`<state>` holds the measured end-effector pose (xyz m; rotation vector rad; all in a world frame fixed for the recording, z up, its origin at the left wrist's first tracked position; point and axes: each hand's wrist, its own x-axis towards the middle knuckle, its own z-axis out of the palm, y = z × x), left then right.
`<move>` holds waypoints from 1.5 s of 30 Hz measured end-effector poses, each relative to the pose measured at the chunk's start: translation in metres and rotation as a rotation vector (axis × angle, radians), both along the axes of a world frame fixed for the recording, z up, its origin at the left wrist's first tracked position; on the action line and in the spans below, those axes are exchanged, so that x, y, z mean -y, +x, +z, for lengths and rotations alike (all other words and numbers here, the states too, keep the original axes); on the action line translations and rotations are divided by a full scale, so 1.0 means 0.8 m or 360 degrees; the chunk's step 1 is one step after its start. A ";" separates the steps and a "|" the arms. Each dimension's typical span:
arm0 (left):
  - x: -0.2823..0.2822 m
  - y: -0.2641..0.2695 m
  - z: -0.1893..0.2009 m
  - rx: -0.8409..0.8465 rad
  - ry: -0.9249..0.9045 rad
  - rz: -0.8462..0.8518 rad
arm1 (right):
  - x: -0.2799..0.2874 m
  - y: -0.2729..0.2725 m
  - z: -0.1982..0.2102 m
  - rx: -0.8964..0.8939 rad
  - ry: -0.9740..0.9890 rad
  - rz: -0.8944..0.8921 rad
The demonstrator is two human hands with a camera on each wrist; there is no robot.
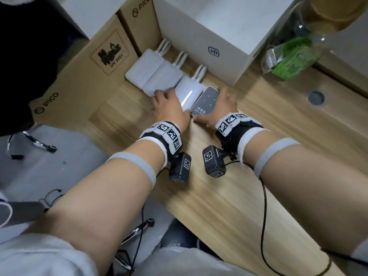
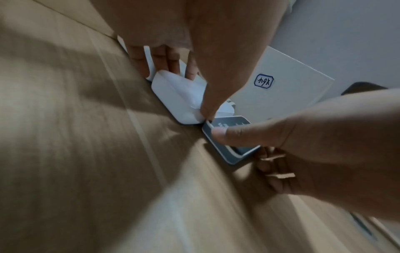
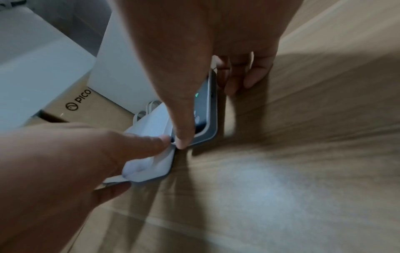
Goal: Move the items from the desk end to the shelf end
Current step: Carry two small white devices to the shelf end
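White power banks [image 1: 143,68]; dark grey Wi-Fi unit [image 1: 207,100] with green dots; pale wood-grain desk [image 1: 219,196]; brown cartons [image 1: 79,80] printed black; white box [image 1: 199,36]; black-and-white checkered wrist markers [image 1: 165,130]; blurred clear bag [image 1: 286,58], apparently green inside.

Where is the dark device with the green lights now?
Head view: the dark device lies on the desk, between the white power bank at its left and the right hand gripping it.

The head view looks steeply down on the counter [image 1: 229,196] from above, both forearms reaching up the frame to the left grip [image 1: 169,108] and right grip [image 1: 219,108] at centre. Each wrist view sits very near, low over the counter, facing along its own palm, with the other grip entering from a lower corner. All three views share the pack [image 1: 189,92] and the device [image 1: 207,100].
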<state>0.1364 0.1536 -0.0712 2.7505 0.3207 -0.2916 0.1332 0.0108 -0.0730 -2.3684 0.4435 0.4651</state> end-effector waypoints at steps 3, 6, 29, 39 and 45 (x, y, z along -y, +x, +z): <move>0.010 0.002 0.003 -0.0123 -0.0149 0.0027 | 0.001 -0.015 0.001 0.0167 0.0019 -0.0041; 0.019 -0.002 0.008 -0.0196 -0.0123 -0.0068 | 0.014 -0.041 0.000 0.0303 0.0101 -0.0116; 0.255 -0.300 0.116 -0.1225 -0.1565 -0.0651 | 0.246 -0.497 0.151 0.0474 0.0656 -0.1498; 0.492 -0.557 0.198 -0.1156 -0.1329 -0.1520 | 0.423 -0.793 0.196 0.0878 0.0895 -0.2318; 0.645 -0.787 0.196 -0.1398 -0.1335 -0.1713 | 0.527 -1.034 0.184 0.0917 0.0614 -0.2474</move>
